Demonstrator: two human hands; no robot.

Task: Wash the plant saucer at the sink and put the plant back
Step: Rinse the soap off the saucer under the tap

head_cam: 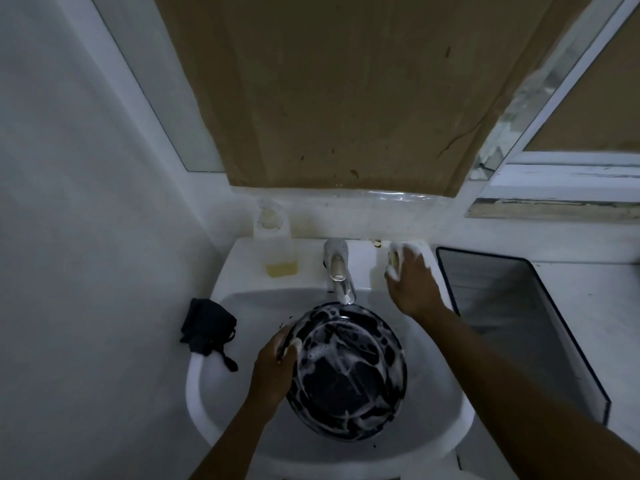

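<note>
Gripping soapy saucer [346, 375] rim with left hand [273, 368], lower centre, steadying it in sink [207, 393]; clutching sponge [394, 259] in right hand [412, 282], right of centre, probably parking it.

A bottle [277, 247] (yellow liquid low inside) stands below brown cardboard [346, 91], dark cloth [206, 327] nearby.

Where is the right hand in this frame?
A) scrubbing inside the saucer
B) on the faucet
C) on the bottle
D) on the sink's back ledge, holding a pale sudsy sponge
D: the right hand sits on the sink ledge right of the faucet, curled round a pale sudsy sponge; the left hand grips the saucer.
</note>
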